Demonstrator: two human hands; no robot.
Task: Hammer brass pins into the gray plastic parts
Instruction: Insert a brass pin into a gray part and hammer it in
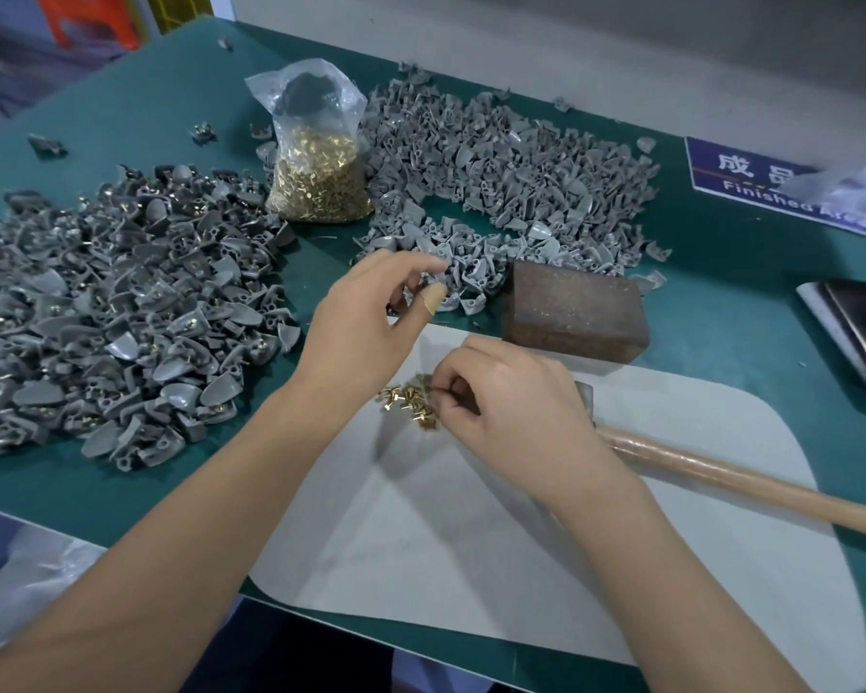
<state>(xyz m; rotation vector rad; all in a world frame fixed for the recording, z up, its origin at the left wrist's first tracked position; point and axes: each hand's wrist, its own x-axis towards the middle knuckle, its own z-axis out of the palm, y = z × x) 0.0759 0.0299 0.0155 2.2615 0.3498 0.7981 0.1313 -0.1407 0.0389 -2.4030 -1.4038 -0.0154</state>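
On the green counter point(121, 492), the left hand point(366, 317) reaches into the near edge of a loose heap of matte gray plastic parts point(511, 177), small curved shells with tube-like sockets; its fingers are curled at the heap, a tan bandage wrapped round the thumb, though whether they grip a part I cannot tell. The right hand point(511, 397) rests on a smooth pale mat point(621, 567) with rounded corners, its fingers pinched narrow at a small scatter of shiny brass pins point(408, 397). A second, darker heap of parts with brass showing point(121, 317) lies to the left. Between the heaps stands a crinkled clear bag of brass pins point(318, 182). A rusty brown rectangular block point(571, 312) sits just beyond the mat, and a hammer's round wooden handle point(746, 482) lies across the mat, right of the right hand.
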